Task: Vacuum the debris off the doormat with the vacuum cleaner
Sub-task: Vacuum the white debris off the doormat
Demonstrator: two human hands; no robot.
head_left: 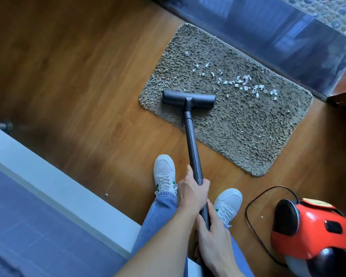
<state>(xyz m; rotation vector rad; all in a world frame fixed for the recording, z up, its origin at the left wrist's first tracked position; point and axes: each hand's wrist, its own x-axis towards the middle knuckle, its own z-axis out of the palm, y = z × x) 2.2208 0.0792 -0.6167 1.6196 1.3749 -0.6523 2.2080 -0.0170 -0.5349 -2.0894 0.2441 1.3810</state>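
Note:
A shaggy grey-brown doormat (pixel 238 124) lies on the wooden floor, with several white paper scraps (pixel 244 82) strewn across its far half. The dark floor head (pixel 188 99) of the vacuum cleaner sits on the mat's near left corner, short of the scraps. Its dark wand (pixel 191 142) runs back toward me. My left hand (pixel 192 193) grips the wand higher up. My right hand (pixel 213 235) grips it lower, close to my body.
The red and black vacuum canister (pixel 312 226) stands on the floor at my right, its black cord (pixel 250 216) looping beside my right shoe (pixel 228 204). A glass door sill (pixel 268 43) borders the mat's far side. A white ledge (pixel 58 186) runs along my left.

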